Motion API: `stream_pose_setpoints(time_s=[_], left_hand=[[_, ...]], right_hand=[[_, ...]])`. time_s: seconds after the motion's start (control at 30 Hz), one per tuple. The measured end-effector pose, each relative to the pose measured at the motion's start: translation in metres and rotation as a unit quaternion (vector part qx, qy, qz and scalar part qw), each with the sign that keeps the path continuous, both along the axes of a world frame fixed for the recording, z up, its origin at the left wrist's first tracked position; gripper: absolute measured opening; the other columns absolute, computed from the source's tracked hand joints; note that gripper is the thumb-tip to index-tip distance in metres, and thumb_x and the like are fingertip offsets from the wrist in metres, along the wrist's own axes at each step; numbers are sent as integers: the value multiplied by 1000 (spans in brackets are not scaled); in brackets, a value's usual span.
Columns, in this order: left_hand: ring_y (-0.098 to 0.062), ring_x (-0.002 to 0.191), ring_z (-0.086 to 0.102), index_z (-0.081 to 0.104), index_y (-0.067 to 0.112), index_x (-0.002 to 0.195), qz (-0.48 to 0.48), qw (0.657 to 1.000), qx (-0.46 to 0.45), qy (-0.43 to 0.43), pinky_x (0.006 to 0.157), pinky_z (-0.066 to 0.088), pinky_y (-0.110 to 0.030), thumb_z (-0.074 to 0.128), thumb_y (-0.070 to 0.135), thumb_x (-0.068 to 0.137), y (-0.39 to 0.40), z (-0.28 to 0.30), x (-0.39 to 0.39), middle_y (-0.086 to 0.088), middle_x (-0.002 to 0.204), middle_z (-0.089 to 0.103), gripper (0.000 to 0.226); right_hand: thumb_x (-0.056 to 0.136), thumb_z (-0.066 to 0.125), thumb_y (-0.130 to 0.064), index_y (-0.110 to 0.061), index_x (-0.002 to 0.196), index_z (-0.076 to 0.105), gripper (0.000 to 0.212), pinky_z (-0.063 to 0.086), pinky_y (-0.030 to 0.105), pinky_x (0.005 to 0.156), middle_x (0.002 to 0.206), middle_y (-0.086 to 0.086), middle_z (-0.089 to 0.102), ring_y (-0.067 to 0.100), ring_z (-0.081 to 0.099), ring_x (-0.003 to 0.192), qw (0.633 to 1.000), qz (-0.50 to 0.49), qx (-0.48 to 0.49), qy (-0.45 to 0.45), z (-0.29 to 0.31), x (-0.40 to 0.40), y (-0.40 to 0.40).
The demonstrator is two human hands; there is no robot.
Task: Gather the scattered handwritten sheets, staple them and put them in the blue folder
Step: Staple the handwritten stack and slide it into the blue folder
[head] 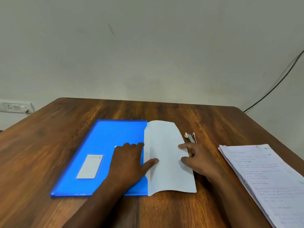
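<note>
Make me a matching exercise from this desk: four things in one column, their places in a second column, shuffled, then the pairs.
1. blue folder
2. stapler
3. stack of handwritten sheets
4. white label

a. far right of the table
b. on the folder's cover
c. under the left hand
d. just beyond the right hand

Pairs: 1-c, 2-d, 3-a, 4-b

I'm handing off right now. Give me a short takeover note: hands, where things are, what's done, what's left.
Left hand: flat on the blue folder, thumb on the sheets.
Right hand: fingers on the sheets' right edge.
Sheets stick halfway out of the folder's right side. Stapler lies behind the right hand. A separate paper stack sits at right.
Left: push sheets fully in. Staple not visible.
</note>
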State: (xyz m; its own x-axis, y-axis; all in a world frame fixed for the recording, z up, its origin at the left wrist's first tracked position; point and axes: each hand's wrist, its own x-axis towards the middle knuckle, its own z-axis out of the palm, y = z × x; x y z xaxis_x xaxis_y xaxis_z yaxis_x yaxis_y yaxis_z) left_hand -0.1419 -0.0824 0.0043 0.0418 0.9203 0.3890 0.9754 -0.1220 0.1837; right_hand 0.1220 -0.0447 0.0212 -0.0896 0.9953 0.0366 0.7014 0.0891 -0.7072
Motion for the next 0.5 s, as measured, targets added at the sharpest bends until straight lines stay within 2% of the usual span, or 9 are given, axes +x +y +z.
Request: stream_pose_setpoints(time_s=[0.07, 0.13, 0.2, 0.27, 0.3, 0.37, 0.5], left_hand=[[-16, 125, 57, 47, 37, 153, -57, 998, -30, -26, 105, 43, -43, 26, 95, 84, -3, -3, 7, 9, 136, 64, 92], [-11, 154, 29, 26, 45, 163, -134, 986, -93, -32, 126, 21, -48, 26, 94, 85, -4, -8, 13, 14, 168, 32, 92], [-5, 161, 1, 11, 50, 164, -186, 970, -157, -15, 131, 2, -51, 26, 93, 87, -4, -12, 20, 19, 175, 3, 90], [-2, 160, -10, 7, 52, 164, -203, 959, -199, 9, 131, -7, -53, 25, 92, 90, -4, -13, 24, 20, 175, -6, 87], [-1, 160, -11, 7, 51, 164, -205, 957, -206, 13, 131, -9, -53, 26, 92, 90, -4, -13, 25, 20, 174, -6, 86], [0, 160, -7, 14, 50, 164, -205, 958, -200, 6, 131, -7, -52, 28, 92, 89, -4, -13, 25, 21, 174, -1, 88], [1, 154, 25, 45, 43, 155, -208, 968, -130, -51, 131, 11, -41, 41, 89, 86, -4, -10, 24, 20, 166, 36, 83]], right_hand=[[87, 78, -36, -34, 131, 70, 44, 53, 19, 83, 120, -17, 69, 5, 65, 95, 999, -7, 10, -53, 0, -4, -2], [84, 77, -51, -38, 125, 71, 43, 56, 26, 92, 135, -17, 65, 8, 64, 106, 993, -22, 28, -108, -3, -8, -3], [78, 75, -67, -40, 121, 71, 50, 56, 31, 97, 140, -16, 62, 11, 63, 112, 986, -52, 57, -146, -6, -11, -4], [74, 73, -73, -42, 127, 66, 61, 49, 33, 110, 150, -13, 52, 15, 55, 129, 978, -61, 97, -175, -8, -13, -4], [75, 73, -72, -43, 132, 62, 65, 42, 35, 115, 156, -13, 45, 15, 47, 139, 977, -46, 108, -180, -8, -14, -5], [80, 73, -67, -42, 139, 57, 65, 33, 36, 121, 160, -14, 39, 13, 38, 145, 980, -2, 98, -172, -8, -16, -6], [83, 71, -64, -37, 131, 65, 55, 35, 40, 122, 152, -13, 48, 12, 44, 138, 982, 16, 99, -160, -14, -20, -5]])
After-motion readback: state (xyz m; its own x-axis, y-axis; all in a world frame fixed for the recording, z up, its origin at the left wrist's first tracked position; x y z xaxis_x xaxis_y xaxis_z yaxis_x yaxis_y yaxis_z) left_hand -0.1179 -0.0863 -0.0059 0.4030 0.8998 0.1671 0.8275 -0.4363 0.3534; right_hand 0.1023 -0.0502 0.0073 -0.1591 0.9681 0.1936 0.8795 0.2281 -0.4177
